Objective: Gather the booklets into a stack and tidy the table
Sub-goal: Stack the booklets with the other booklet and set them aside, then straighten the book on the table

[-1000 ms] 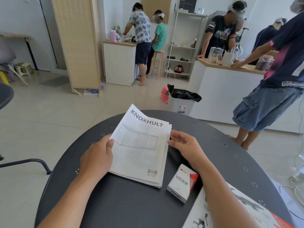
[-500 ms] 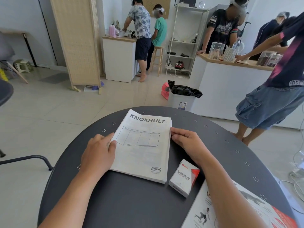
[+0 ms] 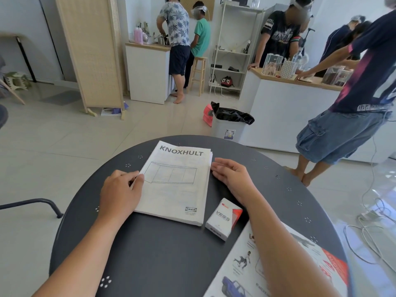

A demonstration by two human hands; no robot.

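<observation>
A stack of white booklets (image 3: 175,185), the top one titled KNOXHULT, lies flat in the middle of the round dark table (image 3: 150,260). My left hand (image 3: 121,192) rests against its left edge, thumb tip on the cover's corner. On the opposite side, my right hand (image 3: 232,175) touches the right edge with loosely curled fingers, holding nothing. A small white and red box marked VESS (image 3: 222,219) lies just right of the stack's near corner. A large colourful catalogue (image 3: 246,269) sits at the table's near right, partly under my right forearm.
A bin with a black bag (image 3: 230,123) stands on the floor beyond the table. A person in denim shorts (image 3: 347,116) stands close at the right by a white counter (image 3: 285,108). Cables (image 3: 372,228) lie on the floor at right. A chair leg (image 3: 32,203) is at left.
The booklet stack was tilted up off the table a second ago and now lies flat and squared. Both hands stay at its sides.
</observation>
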